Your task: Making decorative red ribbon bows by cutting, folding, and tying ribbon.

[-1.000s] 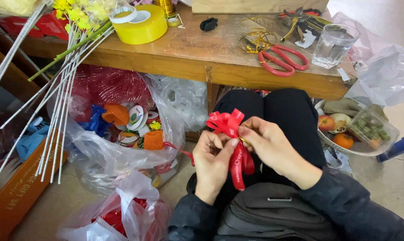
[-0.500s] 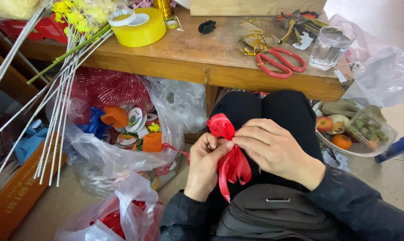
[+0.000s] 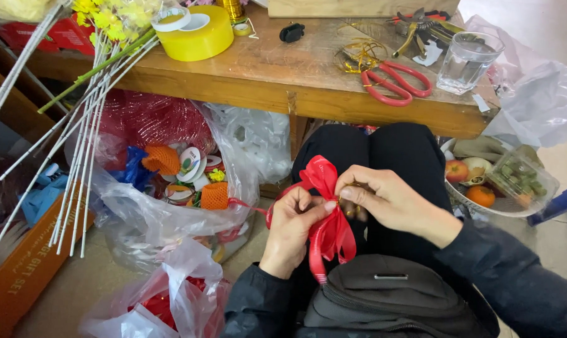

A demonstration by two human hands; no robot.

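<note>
Both hands [image 3: 294, 228] [image 3: 390, 200] shifted, fingers pinching ribbon bow [image 3: 324, 181].

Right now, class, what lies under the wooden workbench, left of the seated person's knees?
Under the wooden workbench sits a clear plastic bag holding orange foam nets, round tape rolls and blue scraps. Red mesh lies behind. The bag's bottom contents are hidden by crumpled plastic.

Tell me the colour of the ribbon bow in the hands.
Red, glossy ribbon bow; it shows best in the head view.
</note>
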